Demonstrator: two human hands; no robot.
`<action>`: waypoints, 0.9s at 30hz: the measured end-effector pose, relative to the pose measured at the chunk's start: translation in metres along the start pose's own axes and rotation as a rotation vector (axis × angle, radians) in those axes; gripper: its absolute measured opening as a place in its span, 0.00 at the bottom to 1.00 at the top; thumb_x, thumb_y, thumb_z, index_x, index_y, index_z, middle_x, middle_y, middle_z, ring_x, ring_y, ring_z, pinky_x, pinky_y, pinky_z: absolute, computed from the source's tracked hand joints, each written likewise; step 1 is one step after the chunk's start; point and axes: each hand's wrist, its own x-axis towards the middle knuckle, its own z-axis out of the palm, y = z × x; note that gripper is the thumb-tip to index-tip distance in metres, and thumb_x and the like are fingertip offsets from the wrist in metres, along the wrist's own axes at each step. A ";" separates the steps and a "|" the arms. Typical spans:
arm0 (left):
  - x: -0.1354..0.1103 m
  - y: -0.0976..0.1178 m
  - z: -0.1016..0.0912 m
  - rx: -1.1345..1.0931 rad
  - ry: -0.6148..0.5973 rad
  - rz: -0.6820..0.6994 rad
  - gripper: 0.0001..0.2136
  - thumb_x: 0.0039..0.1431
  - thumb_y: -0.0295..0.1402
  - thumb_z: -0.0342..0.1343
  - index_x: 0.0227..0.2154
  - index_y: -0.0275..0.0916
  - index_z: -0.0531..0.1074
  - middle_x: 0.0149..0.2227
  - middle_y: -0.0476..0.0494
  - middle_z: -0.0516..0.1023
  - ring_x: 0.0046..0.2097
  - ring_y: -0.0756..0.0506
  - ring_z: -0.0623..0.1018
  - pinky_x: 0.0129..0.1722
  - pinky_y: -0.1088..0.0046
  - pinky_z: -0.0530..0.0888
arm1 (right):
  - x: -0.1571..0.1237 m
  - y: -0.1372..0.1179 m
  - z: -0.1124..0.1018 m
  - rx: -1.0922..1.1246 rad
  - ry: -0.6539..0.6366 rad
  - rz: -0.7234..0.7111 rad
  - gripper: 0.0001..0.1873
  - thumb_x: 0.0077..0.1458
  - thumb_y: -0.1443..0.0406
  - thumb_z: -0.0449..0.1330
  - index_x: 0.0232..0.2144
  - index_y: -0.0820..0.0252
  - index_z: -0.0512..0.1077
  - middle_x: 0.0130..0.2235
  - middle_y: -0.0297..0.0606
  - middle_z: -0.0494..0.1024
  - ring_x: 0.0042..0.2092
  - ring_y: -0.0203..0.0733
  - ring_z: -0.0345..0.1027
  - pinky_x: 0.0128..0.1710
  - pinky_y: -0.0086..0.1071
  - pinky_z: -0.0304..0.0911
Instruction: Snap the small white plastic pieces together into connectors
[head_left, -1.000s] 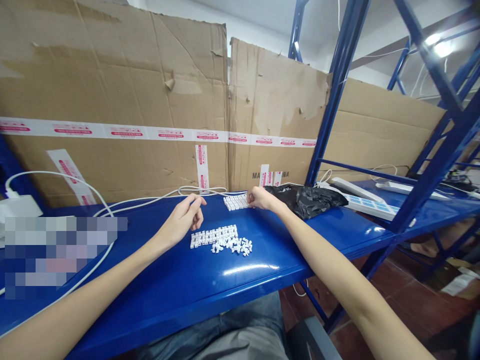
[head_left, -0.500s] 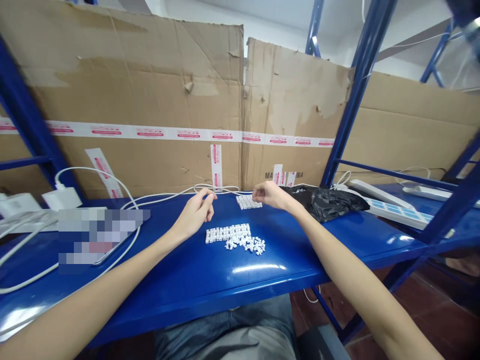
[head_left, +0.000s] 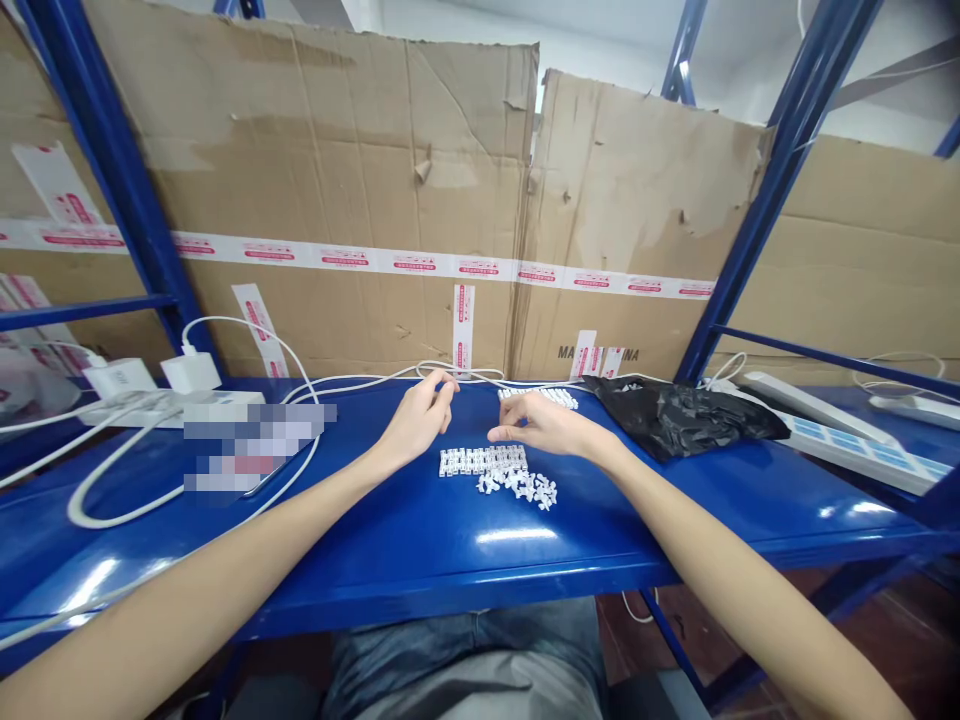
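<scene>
My left hand (head_left: 421,415) hovers above the blue tabletop, left of the small white plastic parts. Its fingers are curled in with the thumb near the index finger, and whatever they may hold is too small to make out. My right hand (head_left: 551,424) is closed in a pinch, fingertips pointing left, just above the near row of white plastic parts (head_left: 472,461). What lies between those fingertips cannot be seen. Behind the right hand, a second row of white parts (head_left: 559,397) is partly hidden. A loose pile of small white pieces (head_left: 534,490) touches the near row's front right.
A black plastic bag (head_left: 686,418) lies to the right, with long white strips (head_left: 862,440) beyond it. At left are a power strip (head_left: 238,406) with chargers, looping white cables (head_left: 82,500) and a blurred flat object (head_left: 262,455). Cardboard (head_left: 337,180) stands along the back.
My right hand has come from the far row toward me, over the near row. The left hand stays in nearly the same pose. The camera view has turned a little left.
</scene>
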 end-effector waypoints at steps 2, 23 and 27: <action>0.001 -0.001 -0.001 -0.002 0.016 0.009 0.09 0.71 0.37 0.43 0.38 0.41 0.66 0.16 0.55 0.68 0.21 0.48 0.68 0.27 0.74 0.65 | 0.002 -0.006 0.005 0.009 0.022 -0.031 0.19 0.68 0.57 0.57 0.34 0.64 0.82 0.35 0.40 0.75 0.36 0.39 0.67 0.41 0.33 0.62; 0.005 -0.007 -0.003 0.015 0.040 -0.008 0.12 0.71 0.40 0.40 0.38 0.41 0.65 0.20 0.53 0.69 0.23 0.47 0.69 0.26 0.74 0.66 | 0.021 0.010 0.031 -0.160 0.073 0.129 0.10 0.65 0.66 0.60 0.39 0.61 0.82 0.40 0.41 0.84 0.41 0.41 0.75 0.46 0.32 0.63; 0.002 -0.006 0.001 0.058 -0.045 -0.004 0.11 0.68 0.39 0.43 0.39 0.40 0.67 0.30 0.47 0.74 0.30 0.46 0.73 0.29 0.72 0.69 | 0.021 0.014 0.030 -0.154 0.114 0.213 0.07 0.56 0.72 0.65 0.36 0.60 0.83 0.35 0.38 0.84 0.36 0.39 0.75 0.41 0.31 0.63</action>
